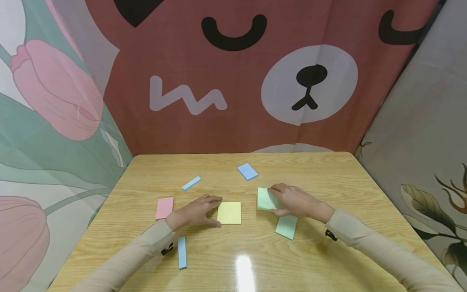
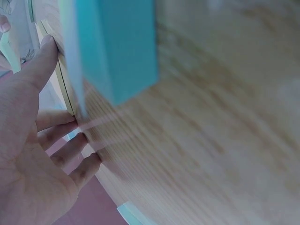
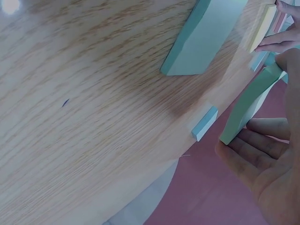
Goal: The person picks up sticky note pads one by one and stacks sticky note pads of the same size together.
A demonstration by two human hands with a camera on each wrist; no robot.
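My left hand lies at the left side of a yellow sticky note pad flat on the table, thumb at its near corner and a finger at its far corner, holding it between them. My right hand grips a light green sticky note pad by opposite edges, raised off the table and tilted in the right wrist view. Just nearer than that hand, a second green pad lies on the table, its far end hidden by the hand.
A pink pad lies beside my left wrist. Narrow blue pads lie farther back and near my left forearm. A blue pad is at the table's back. Printed cloth hangs behind the wooden table.
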